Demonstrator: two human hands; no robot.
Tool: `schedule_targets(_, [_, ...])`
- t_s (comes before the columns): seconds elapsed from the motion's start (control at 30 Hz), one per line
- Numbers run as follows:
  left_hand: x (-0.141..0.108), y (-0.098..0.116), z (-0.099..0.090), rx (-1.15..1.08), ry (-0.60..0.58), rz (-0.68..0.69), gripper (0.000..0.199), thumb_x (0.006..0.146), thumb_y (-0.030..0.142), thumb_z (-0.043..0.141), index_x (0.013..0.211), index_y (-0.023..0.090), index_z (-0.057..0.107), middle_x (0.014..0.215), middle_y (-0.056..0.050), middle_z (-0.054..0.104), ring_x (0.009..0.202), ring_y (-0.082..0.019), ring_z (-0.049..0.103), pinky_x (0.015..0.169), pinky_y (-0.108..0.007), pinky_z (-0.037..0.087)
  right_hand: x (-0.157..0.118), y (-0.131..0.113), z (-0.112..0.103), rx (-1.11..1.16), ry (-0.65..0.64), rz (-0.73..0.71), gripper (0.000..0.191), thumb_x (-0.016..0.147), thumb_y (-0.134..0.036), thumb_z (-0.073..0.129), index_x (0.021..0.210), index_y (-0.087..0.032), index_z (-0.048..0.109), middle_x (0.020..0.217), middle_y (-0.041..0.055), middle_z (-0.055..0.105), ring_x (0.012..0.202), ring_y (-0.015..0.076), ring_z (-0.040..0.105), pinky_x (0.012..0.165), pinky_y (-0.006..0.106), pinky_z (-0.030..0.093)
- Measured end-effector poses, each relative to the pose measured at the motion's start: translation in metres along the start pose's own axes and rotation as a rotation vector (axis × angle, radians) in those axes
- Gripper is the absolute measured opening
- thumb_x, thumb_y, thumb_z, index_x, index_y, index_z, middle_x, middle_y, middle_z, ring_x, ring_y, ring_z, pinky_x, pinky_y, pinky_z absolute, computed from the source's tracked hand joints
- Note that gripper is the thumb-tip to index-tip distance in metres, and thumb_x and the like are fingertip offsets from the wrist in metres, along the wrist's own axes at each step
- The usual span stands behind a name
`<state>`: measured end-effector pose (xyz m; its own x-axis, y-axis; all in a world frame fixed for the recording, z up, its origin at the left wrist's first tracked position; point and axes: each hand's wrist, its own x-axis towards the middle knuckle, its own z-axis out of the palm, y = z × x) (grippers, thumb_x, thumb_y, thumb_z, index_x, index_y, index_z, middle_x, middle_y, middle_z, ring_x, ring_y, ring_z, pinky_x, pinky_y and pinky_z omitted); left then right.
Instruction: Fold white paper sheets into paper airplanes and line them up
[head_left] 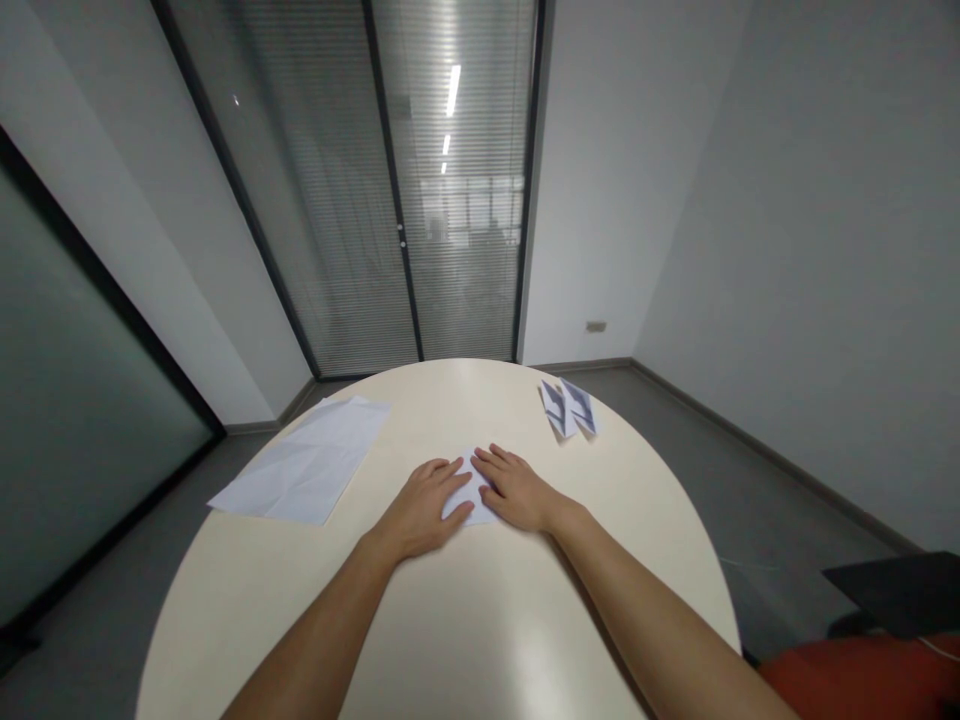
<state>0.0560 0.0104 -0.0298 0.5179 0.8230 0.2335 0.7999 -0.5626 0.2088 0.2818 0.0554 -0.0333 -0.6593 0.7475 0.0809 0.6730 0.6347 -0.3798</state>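
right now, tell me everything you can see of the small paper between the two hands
The paper is a small, thin-looking white piece, plain where it shows. It lies flat on the pale table, in front of the person, with a strip of its surface visible between the hands. The left hand covers its left side and the right hand its right, fingers spread over it. Its full outline is hidden, and whether it is folded cannot be told.

One table (480,620) holds one small paper (474,492), two printed folded papers (580,407) and one spread of larger paper (304,468).
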Motion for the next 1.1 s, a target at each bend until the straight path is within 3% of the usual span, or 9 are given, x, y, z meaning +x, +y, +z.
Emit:
schedule_targets(0.43, [0.000,-0.014,0.010,-0.143,0.065,-0.016,0.039,0.102,0.033,0.043,0.133,0.019,0.063,0.152,-0.010,0.054,0.140,-0.028,0.045,0.121,-0.053,0.034,-0.002,-0.004,-0.009,0.076,-0.114,-0.051,0.067,0.094,-0.037,0.051,0.158,-0.021,0.039,0.166,0.0098,0.031,0.156,0.0346,0.017,0.124,0.061,0.014])
schedule_targets(0.63, [0.003,-0.013,0.012,-0.199,0.107,-0.050,0.041,0.101,0.032,0.045,0.138,0.019,0.058,0.140,-0.010,0.063,0.133,-0.027,0.051,0.118,-0.050,0.039,-0.004,-0.009,-0.012,0.098,-0.117,-0.073,0.074,0.093,-0.047,0.056,0.160,-0.023,0.035,0.166,0.0093,0.031,0.156,0.0360,0.017,0.125,0.060,0.014])
schedule_targets(1.1, [0.000,-0.011,0.008,-0.128,0.100,-0.079,0.042,0.103,0.032,0.043,0.139,0.018,0.059,0.144,-0.008,0.062,0.134,-0.027,0.052,0.118,-0.049,0.039,-0.004,-0.009,-0.011,0.014,-0.095,0.045,0.073,0.098,-0.051,0.046,0.160,-0.014,0.034,0.167,0.0132,0.026,0.156,0.0379,0.013,0.125,0.059,0.013])
